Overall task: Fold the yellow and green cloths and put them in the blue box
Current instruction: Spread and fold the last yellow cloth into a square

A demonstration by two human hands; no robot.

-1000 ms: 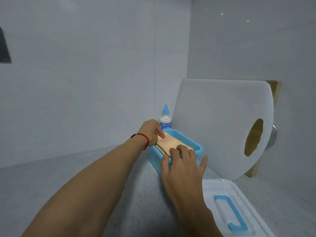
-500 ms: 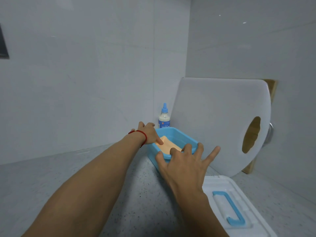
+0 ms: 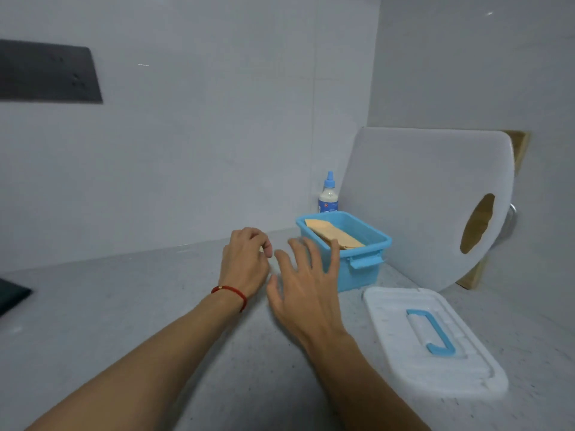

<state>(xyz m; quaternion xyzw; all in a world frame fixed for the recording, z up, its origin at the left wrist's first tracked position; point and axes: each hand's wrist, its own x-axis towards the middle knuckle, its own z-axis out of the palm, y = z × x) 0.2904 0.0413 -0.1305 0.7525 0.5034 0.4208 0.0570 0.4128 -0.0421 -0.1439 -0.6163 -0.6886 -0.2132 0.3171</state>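
Hands hover empty beside blue box point(image 3: 357, 269): left hand point(image 3: 245, 262) loosely curled, right hand point(image 3: 306, 286) spread.

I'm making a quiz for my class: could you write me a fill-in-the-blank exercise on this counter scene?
1. The folded yellowish cloth lies inside the ____ plastic box.
2. The white box lid with the blue handle lies on the ____.
3. The red string bracelet is on the ____ wrist.

Missing words: blue; counter; left

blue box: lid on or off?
Off. The blue box stands open-topped with a folded yellowish cloth showing inside; its white lid lies flat on the counter in front of it, blue handle up.
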